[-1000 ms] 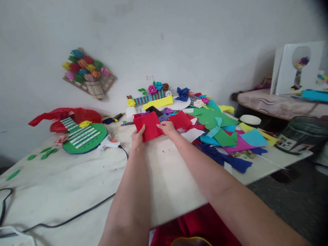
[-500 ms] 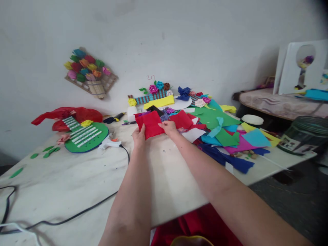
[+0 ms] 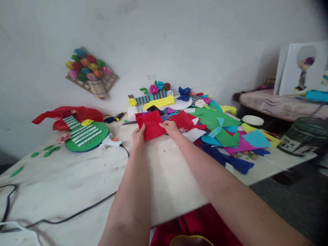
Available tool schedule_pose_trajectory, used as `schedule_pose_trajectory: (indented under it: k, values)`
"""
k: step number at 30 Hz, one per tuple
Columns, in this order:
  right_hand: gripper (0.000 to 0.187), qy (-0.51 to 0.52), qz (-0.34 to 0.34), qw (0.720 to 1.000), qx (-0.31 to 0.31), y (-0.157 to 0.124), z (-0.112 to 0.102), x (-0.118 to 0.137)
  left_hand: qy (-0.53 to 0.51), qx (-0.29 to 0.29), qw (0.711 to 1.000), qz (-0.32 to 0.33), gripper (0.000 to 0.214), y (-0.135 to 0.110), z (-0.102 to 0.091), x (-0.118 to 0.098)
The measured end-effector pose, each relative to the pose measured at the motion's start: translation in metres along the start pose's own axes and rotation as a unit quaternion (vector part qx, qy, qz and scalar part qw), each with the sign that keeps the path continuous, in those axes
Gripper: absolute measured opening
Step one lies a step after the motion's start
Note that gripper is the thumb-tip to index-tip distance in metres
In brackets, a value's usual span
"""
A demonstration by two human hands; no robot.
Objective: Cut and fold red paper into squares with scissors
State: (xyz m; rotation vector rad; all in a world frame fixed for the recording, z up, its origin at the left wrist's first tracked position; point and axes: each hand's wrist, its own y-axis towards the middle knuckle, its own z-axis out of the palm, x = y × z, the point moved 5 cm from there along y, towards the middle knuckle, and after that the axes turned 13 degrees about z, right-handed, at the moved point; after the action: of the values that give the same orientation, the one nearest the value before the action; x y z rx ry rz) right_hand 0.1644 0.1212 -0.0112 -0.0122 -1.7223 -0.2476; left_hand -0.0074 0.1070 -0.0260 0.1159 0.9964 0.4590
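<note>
Both my arms reach out over a pale table [image 3: 77, 184]. My left hand [image 3: 138, 136] pinches the near left edge of a red square sheet [image 3: 152, 124], thumb on top. At the sheet's right edge my right hand [image 3: 169, 127] grips it the same way. The red sheet is lifted a little above the table, tilted toward me. Just to its right lies another red sheet [image 3: 182, 119] at the edge of a heap of coloured paper [image 3: 225, 136].
A white glue gun [image 3: 109, 142] with a black cord [image 3: 77, 213] lies left of my hands. Farther left sits a green oval craft [image 3: 85, 136] before a red bag [image 3: 74, 114]. Paper flowers [image 3: 159, 89] line the wall. A second table [image 3: 276, 104] stands at the right.
Hands and red sheet have barely shifted; the sheet sits a touch lower and closer. The view has drifted slightly, so everything appears a little to the right.
</note>
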Motion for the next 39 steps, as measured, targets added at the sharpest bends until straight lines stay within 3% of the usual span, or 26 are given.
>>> schedule_pose_trajectory:
  k: [8, 14, 21, 28, 33, 39]
  values:
    - [0.033, 0.006, 0.021, 0.999, 0.029, -0.001, 0.001, -0.003, 0.013, 0.023, 0.999, 0.028, 0.035, 0.006, -0.003, 0.003]
    - [0.026, 0.145, 0.044, 0.978, 0.141, -0.007, 0.012, 0.002, 0.025, 0.069, 0.996, 0.058, 0.038, 0.004, 0.002, -0.002]
    - [0.031, 0.103, 0.071, 0.984, 0.130, -0.003, 0.014, -0.007, 0.052, 0.074, 0.995, 0.049, 0.043, -0.004, 0.003, -0.007]
    - [0.037, 0.034, 0.044, 0.994, 0.092, -0.007, 0.009, -0.003, 0.080, 0.082, 0.993, 0.009, 0.044, -0.004, -0.001, -0.001]
    - [0.040, -0.025, 0.017, 0.998, 0.058, -0.006, 0.009, -0.004, 0.073, 0.119, 0.990, 0.005, 0.044, -0.002, 0.000, 0.005]
    - [0.043, 0.004, 0.029, 0.996, 0.086, -0.006, 0.012, -0.004, 0.066, 0.107, 0.992, 0.004, 0.046, -0.001, -0.003, 0.006]
